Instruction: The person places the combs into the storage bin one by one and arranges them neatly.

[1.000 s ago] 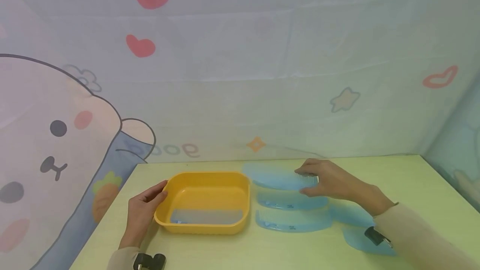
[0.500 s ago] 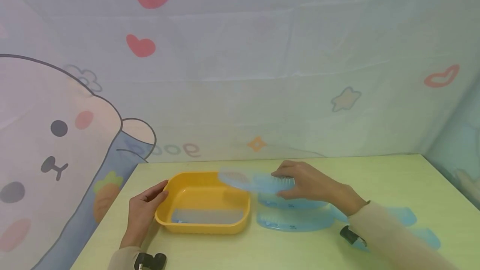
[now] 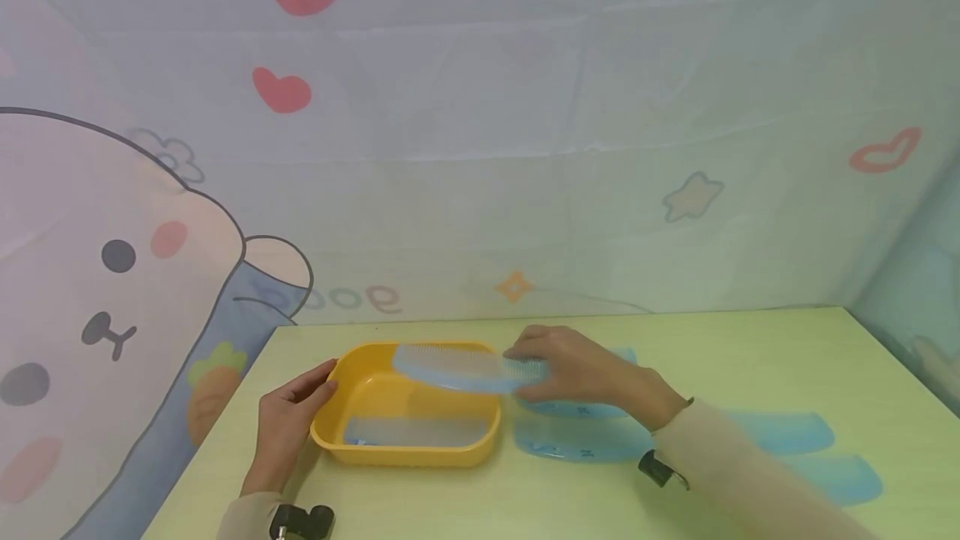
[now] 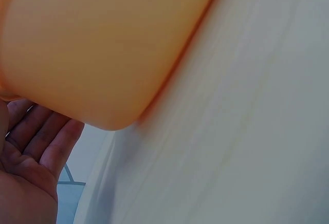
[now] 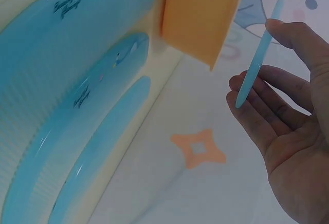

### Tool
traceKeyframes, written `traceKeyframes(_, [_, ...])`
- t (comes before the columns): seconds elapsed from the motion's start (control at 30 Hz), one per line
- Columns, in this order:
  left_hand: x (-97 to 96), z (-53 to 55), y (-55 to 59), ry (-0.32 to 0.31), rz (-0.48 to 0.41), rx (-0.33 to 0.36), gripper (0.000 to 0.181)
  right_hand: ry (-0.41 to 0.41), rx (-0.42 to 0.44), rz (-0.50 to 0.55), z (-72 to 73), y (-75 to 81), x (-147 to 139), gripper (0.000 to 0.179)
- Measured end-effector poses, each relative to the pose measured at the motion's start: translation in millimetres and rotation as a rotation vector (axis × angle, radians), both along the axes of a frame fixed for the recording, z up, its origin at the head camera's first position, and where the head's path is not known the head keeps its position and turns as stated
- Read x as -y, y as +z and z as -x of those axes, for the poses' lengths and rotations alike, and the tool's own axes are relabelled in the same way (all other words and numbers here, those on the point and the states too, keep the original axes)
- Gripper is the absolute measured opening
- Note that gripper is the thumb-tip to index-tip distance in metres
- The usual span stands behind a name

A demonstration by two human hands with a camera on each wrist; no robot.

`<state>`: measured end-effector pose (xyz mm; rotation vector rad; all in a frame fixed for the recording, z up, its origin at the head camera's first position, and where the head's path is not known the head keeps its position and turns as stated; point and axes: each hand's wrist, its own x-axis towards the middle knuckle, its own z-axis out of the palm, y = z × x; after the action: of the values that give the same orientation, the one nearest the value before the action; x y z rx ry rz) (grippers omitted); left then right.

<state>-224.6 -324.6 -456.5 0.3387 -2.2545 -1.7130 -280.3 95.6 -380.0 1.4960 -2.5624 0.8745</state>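
Observation:
My right hand (image 3: 577,369) pinches a translucent blue comb (image 3: 450,369) by one end, and the comb overlaps the right back part of a yellow plastic basin (image 3: 405,457). In the right wrist view the same comb (image 5: 252,72) is seen edge-on between thumb and fingertips. Inside the basin another comb (image 3: 416,432) lies along the front wall. At the basin's left rim my left hand (image 3: 281,423) grips the edge. The left wrist view shows the fingers (image 4: 61,144) of that hand beside the basin's outer wall (image 4: 103,54).
Right of the basin lie several blue combs, among them a printed front comb (image 3: 577,440) and one behind it (image 3: 581,409). Farther back, a comb's end (image 3: 626,354) shows past the right hand. Two more combs (image 3: 795,432) lie partly behind the right sleeve (image 3: 750,465). A patterned cloth (image 3: 480,190) hangs behind the table.
My right hand has moved left with the comb, from the back of the comb row to above the basin's right side. My left hand and the basin have stayed in place.

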Motion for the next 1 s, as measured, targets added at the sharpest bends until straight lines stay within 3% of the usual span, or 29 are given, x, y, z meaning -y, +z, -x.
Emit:
traceKeyframes(0.37, [1.1, -1.2, -0.6, -0.002, -0.015, -0.002, 0.042, 0.054, -0.025, -0.021, -3.6, 1.2, 28.9, 0.044])
traceKeyframes(0.8, [-4.0, 0.9, -0.2, -0.016, 0.005, -0.023, 0.039, 0.062, -0.013, -0.084, -7.0, -0.8, 51.9, 0.045])
traceKeyframes(1.0, [-2.7, 0.6, 0.6, -0.018, -0.005, -0.027, 0.04, 0.068, 0.044, -0.103, -9.3, -4.4, 64.4, 0.042])
